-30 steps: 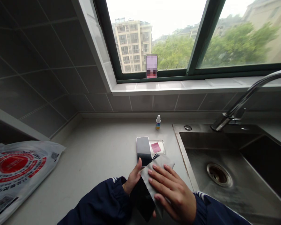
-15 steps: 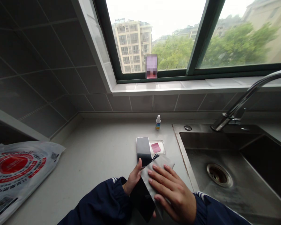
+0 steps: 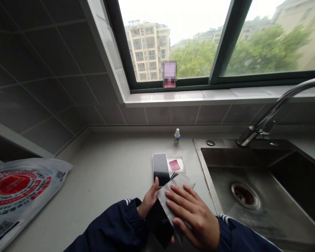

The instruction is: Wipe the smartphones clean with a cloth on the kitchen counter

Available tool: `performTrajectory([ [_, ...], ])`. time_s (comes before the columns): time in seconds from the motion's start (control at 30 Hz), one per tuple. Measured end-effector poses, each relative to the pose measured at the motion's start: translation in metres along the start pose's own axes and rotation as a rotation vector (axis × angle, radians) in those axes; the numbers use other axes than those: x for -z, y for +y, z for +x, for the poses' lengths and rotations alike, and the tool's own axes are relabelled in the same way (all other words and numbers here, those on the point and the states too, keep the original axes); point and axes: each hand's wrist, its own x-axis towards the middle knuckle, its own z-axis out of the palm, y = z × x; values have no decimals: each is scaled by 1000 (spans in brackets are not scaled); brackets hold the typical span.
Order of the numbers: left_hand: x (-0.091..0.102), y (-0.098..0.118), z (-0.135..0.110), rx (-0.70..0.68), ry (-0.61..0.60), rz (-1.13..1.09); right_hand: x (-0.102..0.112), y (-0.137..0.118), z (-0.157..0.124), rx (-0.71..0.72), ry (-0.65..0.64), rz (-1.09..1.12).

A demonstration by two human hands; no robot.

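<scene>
My left hand (image 3: 148, 199) grips a dark flat device (image 3: 159, 224) by its left edge, thumb raised against it. My right hand (image 3: 193, 215) lies flat with fingers stretched out, pressing a grey cleaning cloth (image 3: 181, 183) onto the device's dark screen. Just beyond the hands a black phone (image 3: 160, 168) lies face up on the counter. To the right of the phone sits a clear packet with a pink card (image 3: 175, 165).
A small dropper bottle (image 3: 176, 137) stands near the back wall. A steel sink (image 3: 254, 196) with a tap (image 3: 275, 108) fills the right side. A white plastic bag with a red print (image 3: 18, 189) lies on the counter (image 3: 107, 168) at far left.
</scene>
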Motion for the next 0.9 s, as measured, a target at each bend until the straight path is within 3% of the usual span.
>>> performTrajectory([
  [0.9,2,1,1,-2,-8,-3,0,0,0,0,-13,2],
])
